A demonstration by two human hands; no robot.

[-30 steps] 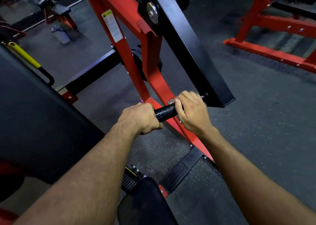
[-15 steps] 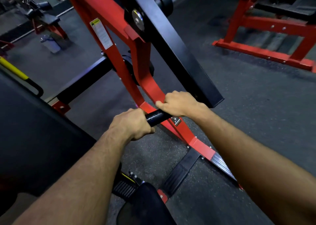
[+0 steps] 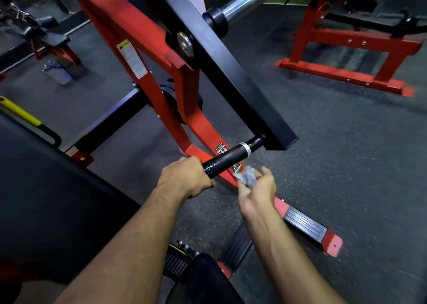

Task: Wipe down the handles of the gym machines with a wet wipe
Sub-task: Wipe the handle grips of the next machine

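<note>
Letting go of the bar, the right hand now sits just below it, palm up, fingers loosely curled around a crumpled grey wet wipe. A moment ago this hand was wrapped around the round black rubber handle. The left hand still grips the near end tight. The far part looks wiped; the part under the left hand probably is not. Below lies the dark speckled rubber floor. Farther off, the red steel machine frame rises, with another red frame beyond.
</note>
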